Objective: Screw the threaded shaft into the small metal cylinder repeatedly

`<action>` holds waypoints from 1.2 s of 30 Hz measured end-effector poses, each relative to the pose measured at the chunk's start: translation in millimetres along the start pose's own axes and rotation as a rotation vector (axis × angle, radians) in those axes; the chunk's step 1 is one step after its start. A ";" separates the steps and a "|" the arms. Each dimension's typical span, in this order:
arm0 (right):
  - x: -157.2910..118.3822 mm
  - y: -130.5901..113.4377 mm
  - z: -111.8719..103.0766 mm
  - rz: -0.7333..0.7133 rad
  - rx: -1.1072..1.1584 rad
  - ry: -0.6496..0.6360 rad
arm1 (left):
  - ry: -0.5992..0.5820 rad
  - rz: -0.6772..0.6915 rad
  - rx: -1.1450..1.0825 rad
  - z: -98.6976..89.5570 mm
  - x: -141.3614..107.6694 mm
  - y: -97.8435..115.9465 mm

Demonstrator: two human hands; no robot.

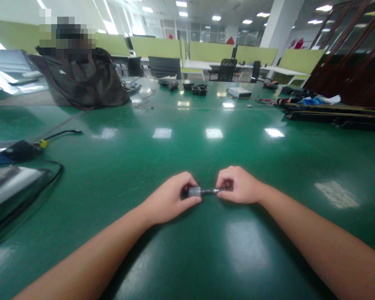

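Observation:
Between my hands is a small grey metal cylinder with a thin shaft (pixel 208 191), lying level from left to right. I cannot make out exactly what kind of part it is. My left hand (pixel 171 198) grips the thick cylinder end between thumb and fingers. At the other end, the fingertips of my right hand (pixel 239 185) pinch the tip of the shaft, which they partly cover. Both hands are low over the green tabletop (pixel 187 258); whether the part touches it I cannot tell.
On the left lie a silvery flat object (pixel 12 185) with a black cable and a blue-and-black item (pixel 20 151). A dark bag (pixel 81 81) stands at the far left. Black strips (pixel 337 116) lie far right. A white box (pixel 239 92) and small black devices (pixel 200 89) sit along the back.

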State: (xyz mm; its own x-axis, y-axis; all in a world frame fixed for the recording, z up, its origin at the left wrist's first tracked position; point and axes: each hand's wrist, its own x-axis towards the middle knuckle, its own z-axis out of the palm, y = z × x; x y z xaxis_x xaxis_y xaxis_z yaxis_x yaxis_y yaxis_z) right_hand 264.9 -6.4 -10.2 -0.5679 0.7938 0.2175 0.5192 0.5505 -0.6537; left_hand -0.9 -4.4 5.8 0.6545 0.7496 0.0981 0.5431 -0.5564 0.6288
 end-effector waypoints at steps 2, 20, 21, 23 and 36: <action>-1.4 9.0 -6.2 0.075 0.077 -0.004 | -0.004 -0.005 0.000 0.3 0.2 0.5; 3.9 -21.1 18.4 -0.008 -0.003 0.043 | 0.019 0.032 0.000 3.2 -0.4 -1.3; 3.8 -24.0 21.0 -0.013 -0.014 0.039 | 0.020 0.042 0.000 3.1 -0.4 -1.6; 2.6 -27.3 23.5 0.031 0.011 0.056 | 0.018 0.060 0.003 2.1 -0.1 -0.8; -0.7 -24.7 18.9 -0.053 -0.097 0.047 | 0.005 0.058 -0.005 1.5 2.7 3.7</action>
State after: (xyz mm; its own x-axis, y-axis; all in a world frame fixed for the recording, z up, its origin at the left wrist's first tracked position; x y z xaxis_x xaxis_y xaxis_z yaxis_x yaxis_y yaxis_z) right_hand 240.5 -25.5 -7.9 -0.5667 0.7731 0.2849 0.5501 0.6125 -0.5677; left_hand 3.7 -5.0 7.2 0.6820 0.7182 0.1382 0.5020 -0.5970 0.6258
